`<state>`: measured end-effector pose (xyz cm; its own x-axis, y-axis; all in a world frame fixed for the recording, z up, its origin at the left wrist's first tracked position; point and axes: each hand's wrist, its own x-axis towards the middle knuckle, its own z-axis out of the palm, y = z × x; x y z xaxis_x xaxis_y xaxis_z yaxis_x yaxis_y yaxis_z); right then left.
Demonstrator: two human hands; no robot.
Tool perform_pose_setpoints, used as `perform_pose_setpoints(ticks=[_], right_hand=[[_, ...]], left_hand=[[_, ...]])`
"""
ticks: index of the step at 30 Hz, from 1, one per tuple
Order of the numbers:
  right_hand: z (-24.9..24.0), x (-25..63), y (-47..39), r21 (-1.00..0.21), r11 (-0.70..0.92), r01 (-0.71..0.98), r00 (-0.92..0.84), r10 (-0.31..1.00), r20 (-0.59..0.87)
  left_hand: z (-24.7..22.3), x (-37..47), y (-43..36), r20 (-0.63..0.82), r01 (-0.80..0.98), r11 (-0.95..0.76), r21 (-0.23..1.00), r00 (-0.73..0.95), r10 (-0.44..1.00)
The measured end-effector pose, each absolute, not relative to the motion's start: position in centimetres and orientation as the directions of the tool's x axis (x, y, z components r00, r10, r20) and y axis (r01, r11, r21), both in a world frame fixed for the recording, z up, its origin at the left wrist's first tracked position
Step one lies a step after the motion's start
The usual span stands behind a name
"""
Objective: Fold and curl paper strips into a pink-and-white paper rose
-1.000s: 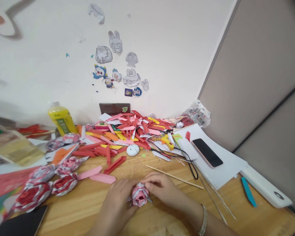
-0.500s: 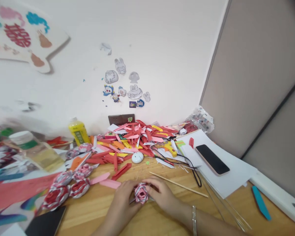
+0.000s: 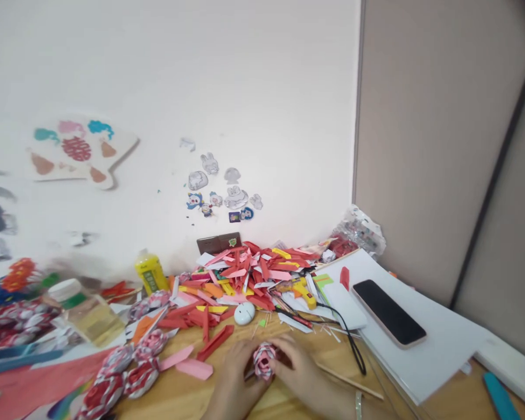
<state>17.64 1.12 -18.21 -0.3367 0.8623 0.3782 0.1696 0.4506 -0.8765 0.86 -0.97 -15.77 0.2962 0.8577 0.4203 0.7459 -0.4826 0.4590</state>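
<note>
Between my two hands, low in the middle of the head view, is a small pink, white and dark folded-paper flower (image 3: 263, 360). My left hand (image 3: 238, 379) is curled around its left side, thumb beneath. My right hand (image 3: 295, 364) grips the other side, its thumb pressed on the flower's front and its fingers bent behind. Just beyond my hands lie a round white case (image 3: 244, 313) and a red folded strip (image 3: 216, 343). Two pink strips (image 3: 194, 368) rest to the left. A thin wooden stick (image 3: 352, 382) passes beside my right wrist.
Folded paper strips (image 3: 245, 268) are heaped at the back, near a yellow glue gun (image 3: 304, 291). Finished paper flowers (image 3: 142, 376), a jar (image 3: 91, 318) and a yellow bottle (image 3: 151, 272) stand left. A phone (image 3: 389, 312) lies on white paper (image 3: 441, 356) at right.
The view has tilted upward, so the table and its objects sit lower in the picture. Both hands still hold the flower, with my right thumb now further over its front.
</note>
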Motion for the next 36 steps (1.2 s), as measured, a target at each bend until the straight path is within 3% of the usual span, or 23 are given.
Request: perform_pose_setpoints(ticks=[19, 26, 33, 36], right_hand=[[-17.8, 18.5, 1.5, -0.813, 0.503, 0.293, -0.387, 0.840, 0.381], [-18.1, 18.8, 2.0, -0.821, 0.522, 0.231, -0.451, 0.805, 0.385], [-18.5, 19.4, 1.8, -0.907, 0.380, 0.185, -0.391, 0.875, 0.287], [-17.9, 19.3, 1.3, -0.877, 0.433, 0.211, -0.398, 0.857, 0.328]], left_hand=[[-16.9, 1.7, -0.2, 0.412, 0.786, -0.430, 0.443, 0.248, 0.877], [-18.4, 1.3, 0.6, 0.446, 0.767, -0.457, 0.450, 0.251, 0.859], [-17.2, 1.8, -0.2, 0.456, 0.775, -0.443, 0.451, 0.227, 0.860], [-16.8, 1.8, -0.4, 0.429, 0.766, -0.441, 0.467, 0.240, 0.871]])
